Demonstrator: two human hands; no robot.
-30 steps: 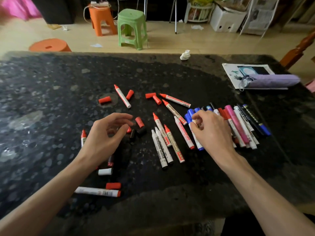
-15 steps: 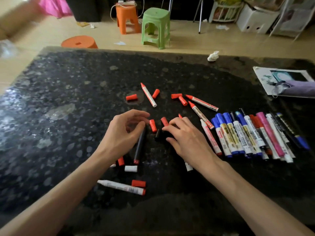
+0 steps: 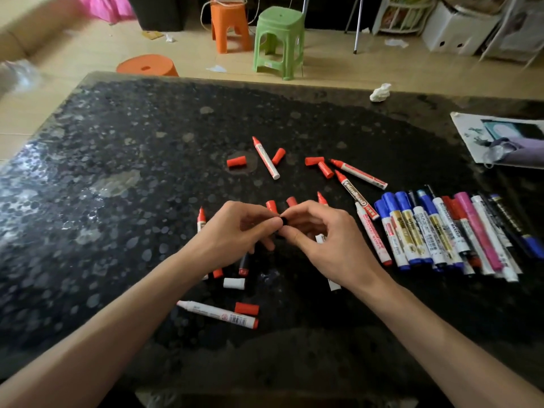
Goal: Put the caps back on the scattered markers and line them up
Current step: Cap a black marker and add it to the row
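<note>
While a row of capped markers (image 3: 441, 231) already sits lined up on the table (image 3: 117, 142), plenty's left: left hand (image 3: 235, 231) grips a dark marker (image 3: 243, 265), right hand (image 3: 326, 242) pinches a black cap (image 3: 284, 221) at its tip, and uncapped red markers (image 3: 265, 157) and loose red caps (image 3: 236, 161) lie scattered mid-table.

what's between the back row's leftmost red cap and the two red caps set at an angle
Head view: a slanted uncapped red marker, then one loose red cap right of it.
</note>
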